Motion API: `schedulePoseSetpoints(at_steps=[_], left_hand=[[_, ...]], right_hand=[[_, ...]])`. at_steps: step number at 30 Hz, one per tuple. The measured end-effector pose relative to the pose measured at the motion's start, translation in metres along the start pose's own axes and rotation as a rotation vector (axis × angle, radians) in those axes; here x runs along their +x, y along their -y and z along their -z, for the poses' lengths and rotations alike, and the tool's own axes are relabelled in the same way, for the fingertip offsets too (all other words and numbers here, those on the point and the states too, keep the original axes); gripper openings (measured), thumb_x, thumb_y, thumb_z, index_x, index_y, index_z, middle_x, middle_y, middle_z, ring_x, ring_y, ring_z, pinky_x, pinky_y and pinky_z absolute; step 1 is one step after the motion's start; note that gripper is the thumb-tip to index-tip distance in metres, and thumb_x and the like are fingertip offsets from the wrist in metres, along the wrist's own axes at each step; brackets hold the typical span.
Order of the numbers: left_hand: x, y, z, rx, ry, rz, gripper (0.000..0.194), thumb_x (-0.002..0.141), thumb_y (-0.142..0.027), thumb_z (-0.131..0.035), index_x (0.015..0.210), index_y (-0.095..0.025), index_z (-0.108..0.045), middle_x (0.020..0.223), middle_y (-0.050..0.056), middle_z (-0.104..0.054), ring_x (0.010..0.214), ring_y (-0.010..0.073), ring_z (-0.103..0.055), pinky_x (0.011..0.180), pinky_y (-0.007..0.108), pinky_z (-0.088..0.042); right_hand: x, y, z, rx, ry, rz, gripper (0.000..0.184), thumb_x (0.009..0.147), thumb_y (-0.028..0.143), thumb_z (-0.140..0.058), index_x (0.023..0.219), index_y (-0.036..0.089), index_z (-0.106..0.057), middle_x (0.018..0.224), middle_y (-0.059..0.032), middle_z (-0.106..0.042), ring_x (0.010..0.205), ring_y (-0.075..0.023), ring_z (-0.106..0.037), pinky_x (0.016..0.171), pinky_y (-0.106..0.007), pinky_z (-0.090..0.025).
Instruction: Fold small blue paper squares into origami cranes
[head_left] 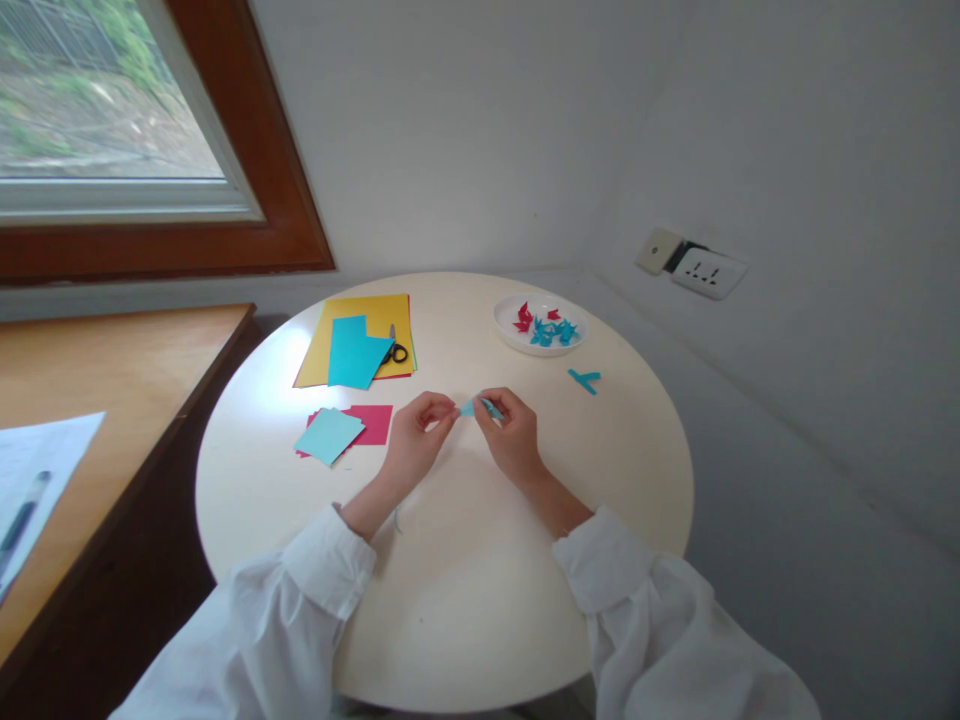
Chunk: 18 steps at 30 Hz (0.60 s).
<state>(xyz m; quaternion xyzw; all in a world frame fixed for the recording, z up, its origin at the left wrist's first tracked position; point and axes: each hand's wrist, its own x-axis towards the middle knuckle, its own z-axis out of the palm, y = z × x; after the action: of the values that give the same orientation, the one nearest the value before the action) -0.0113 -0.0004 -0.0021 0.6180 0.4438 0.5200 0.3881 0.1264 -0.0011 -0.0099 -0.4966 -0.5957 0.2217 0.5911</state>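
Between my two hands is a small folded piece of light blue paper (468,408), held just above the round white table (450,600). My left hand (421,432) pinches its left tip between thumb and forefinger. On the other side my right hand (508,428) grips the folded paper, its fingers covering much of it. To the left lies a stack of light blue square papers (330,435) with pink squares (375,424) under it. A white plate (504,333) at the back right bears several small folded red paper pieces (523,318) and blue ones (551,332).
Yellow paper sheets (315,350) lie at the back left, with a cut blue sheet (349,355) and black-handled scissors (397,352) on top. Blue paper strips (585,380) rest near the plate. A wooden desk (135,370) with a pen (26,520) stands at left.
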Motion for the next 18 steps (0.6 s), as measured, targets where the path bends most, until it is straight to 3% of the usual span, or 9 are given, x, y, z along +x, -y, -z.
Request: schedulePoseSetpoints(at_steps=[18], left_hand=[[-0.0016,0.0002,-0.0012,0.026,0.0,-0.04,0.006,0.072,-0.022,-0.058,0.074,-0.017,-0.057,0.073,0.002,-0.061,0.07,0.0127,-0.057,0.065,0.024,-0.045]], right_hand=[[0.0006,0.0033,0.0001,-0.098,-0.037,0.064,0.007,0.074,0.024,-0.055,0.071,0.018,-0.056,0.067,0.0,-0.059,0.064,-0.0131,-0.055,0.058,-0.024,-0.044]])
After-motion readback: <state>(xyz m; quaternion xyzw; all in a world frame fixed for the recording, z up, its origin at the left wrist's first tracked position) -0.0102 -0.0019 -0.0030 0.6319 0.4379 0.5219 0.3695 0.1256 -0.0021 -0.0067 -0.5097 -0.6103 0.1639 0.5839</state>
